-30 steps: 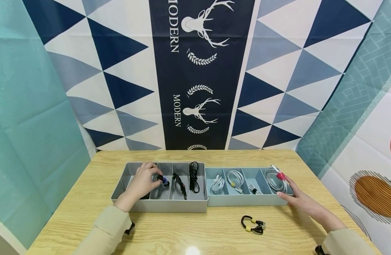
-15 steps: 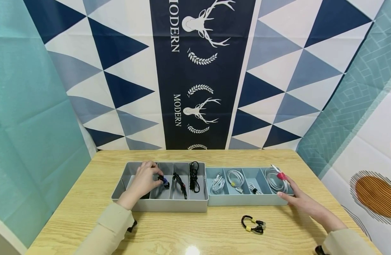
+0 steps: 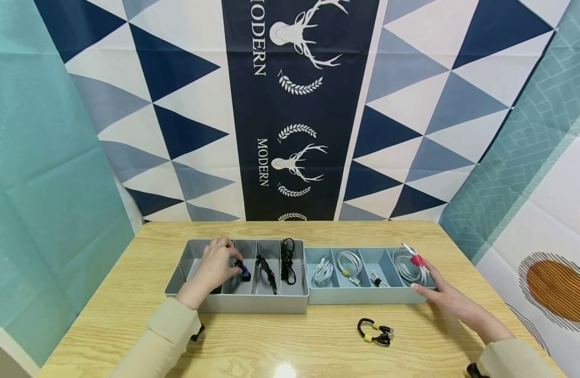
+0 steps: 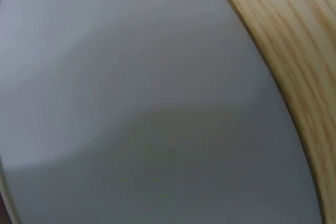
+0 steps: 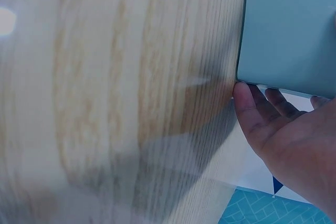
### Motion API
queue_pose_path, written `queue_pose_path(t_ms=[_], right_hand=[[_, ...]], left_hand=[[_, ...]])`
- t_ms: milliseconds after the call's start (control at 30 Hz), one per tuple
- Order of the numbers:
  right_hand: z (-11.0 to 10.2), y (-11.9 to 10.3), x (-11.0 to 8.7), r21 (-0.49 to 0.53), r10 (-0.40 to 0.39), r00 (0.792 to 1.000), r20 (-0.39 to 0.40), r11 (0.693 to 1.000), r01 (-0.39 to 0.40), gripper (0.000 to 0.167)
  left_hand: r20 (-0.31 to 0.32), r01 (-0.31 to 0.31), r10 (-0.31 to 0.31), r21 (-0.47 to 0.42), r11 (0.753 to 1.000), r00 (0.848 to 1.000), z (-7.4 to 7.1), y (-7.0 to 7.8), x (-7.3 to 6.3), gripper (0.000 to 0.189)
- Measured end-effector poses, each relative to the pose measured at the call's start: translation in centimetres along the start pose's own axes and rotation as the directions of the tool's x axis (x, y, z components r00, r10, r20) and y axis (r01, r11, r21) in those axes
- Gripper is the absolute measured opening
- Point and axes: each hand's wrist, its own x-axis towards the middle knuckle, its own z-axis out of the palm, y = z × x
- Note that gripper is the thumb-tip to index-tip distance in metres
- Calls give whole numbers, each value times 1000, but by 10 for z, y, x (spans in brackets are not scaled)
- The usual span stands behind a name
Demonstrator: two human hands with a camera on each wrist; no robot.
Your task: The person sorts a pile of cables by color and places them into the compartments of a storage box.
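My left hand [image 3: 213, 268] reaches into the grey divided box [image 3: 257, 303] in the head view. Its thumb and fingertips pinch a dark cable bundle [image 3: 244, 271] with a blue tie, low in a compartment; part of the bundle is hidden by the hand. At the right end of the light-blue divided box [image 3: 365, 297], my right hand [image 3: 441, 294] touches the end wall with extended fingers and thumb. The right wrist view has this hand [image 5: 294, 135] against the box's end. Beside it, a coiled white cable [image 3: 408, 266] with a red tie lies in the last compartment.
Black cables [image 3: 287, 262] lie in other grey compartments, and white cables [image 3: 349, 265] in the blue box. A short black cable with yellow ties [image 3: 376, 333] lies on the wooden table [image 3: 252, 346] in front. The left wrist view is mostly a grey wall [image 4: 157, 87].
The dark bundle in my left hand has shifted slightly lower in its compartment. My right hand stays at the blue box's end.
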Motion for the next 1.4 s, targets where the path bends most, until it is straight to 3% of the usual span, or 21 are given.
queue_pose_path(t_ms=[367, 633, 1400], right_hand=[[0, -1, 1, -1, 4, 1000, -2, 1000, -4, 88], [0, -3, 0, -10, 3, 1000, -1, 1000, -3, 88], [0, 0, 1, -4, 3, 1000, -4, 1000, -3, 88]], left_hand=[[-44, -58, 57, -36, 998, 997, -3, -4, 0, 20], [2, -58, 58, -75, 996, 998, -9, -7, 2, 20], [-98, -120, 113, -69, 990, 989, -37, 16, 0, 22]])
